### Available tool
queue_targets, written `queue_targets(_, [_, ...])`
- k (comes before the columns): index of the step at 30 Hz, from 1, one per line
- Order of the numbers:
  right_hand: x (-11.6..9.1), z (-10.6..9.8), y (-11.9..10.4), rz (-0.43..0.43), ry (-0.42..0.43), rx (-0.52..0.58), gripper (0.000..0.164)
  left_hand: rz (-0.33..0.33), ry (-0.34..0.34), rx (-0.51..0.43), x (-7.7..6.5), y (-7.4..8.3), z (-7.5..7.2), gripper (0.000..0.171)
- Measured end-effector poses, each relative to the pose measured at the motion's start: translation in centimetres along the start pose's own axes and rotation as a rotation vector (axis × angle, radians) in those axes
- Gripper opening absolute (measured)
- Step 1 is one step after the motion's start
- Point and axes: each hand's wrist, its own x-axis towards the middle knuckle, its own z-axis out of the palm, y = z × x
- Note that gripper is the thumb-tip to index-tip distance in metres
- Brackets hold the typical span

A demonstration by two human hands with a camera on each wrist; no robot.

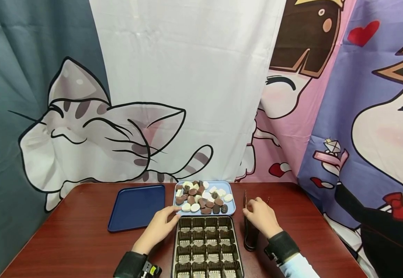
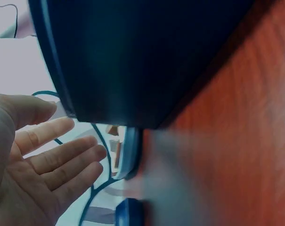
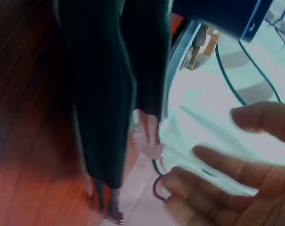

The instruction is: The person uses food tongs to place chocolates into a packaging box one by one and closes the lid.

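My left hand is beside the far left corner of a dark compartment tray, its fingertips overlapping the edge of a light blue tray in the head view. Its fingers are extended and hold nothing. Chocolate-like pieces in brown, white and black lie heaped on the light blue tray. Over on the right, my right hand hovers by black tongs with serrated metal tips. In the right wrist view its loosely bent fingers are apart from the tongs.
A dark blue tray lies on the reddish-brown table at the left. Behind the table's far edge hangs a cartoon-printed curtain. The compartment tray reaches toward the near edge of the head view.
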Motion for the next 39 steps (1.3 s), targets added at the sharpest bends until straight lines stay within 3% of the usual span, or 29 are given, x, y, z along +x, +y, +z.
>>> queue_targets(3, [-0.4,0.2,0.5,0.123,-0.001,-0.009,0.042,-0.026,-0.019,-0.087,-0.1,-0.4,0.5,0.032])
queue_targets(9, [-1.1,1.0,0.7,0.358,-0.107,0.020,0.076,-0.055,-0.052,-0.164,-0.4,-0.6,1.3,0.035])
queue_targets(14, [-1.5,1.5,0.8,0.422,-0.127,0.101,0.083,-0.066,-0.093,-0.194,-0.5,-0.8,1.5,0.039])
queue_targets(20, [-1.7,2.1,1.1,0.456,-0.140,0.197,0.093,-0.105,-0.077,-0.212,-0.6,-1.1,1.6,0.040])
queue_targets(25, [-1.5,2.3,1.2,0.455,-0.145,0.212,0.083,-0.137,-0.080,-0.245,-0.7,-1.6,2.0,0.044])
queue_targets(31, [-1.3,1.9,2.1,0.383,-0.199,0.197,0.062,-0.179,-0.077,-0.353,-0.7,-2.4,2.5,0.047])
queue_targets(35, [-1.0,1.7,3.1,0.377,-0.229,0.310,0.040,-0.210,-0.055,-0.400,-0.7,-2.7,2.8,0.046])
queue_targets(39, [-0.8,1.9,3.7,0.402,-0.261,0.463,0.032,-0.225,-0.041,-0.414,-0.7,-2.8,2.9,0.043])
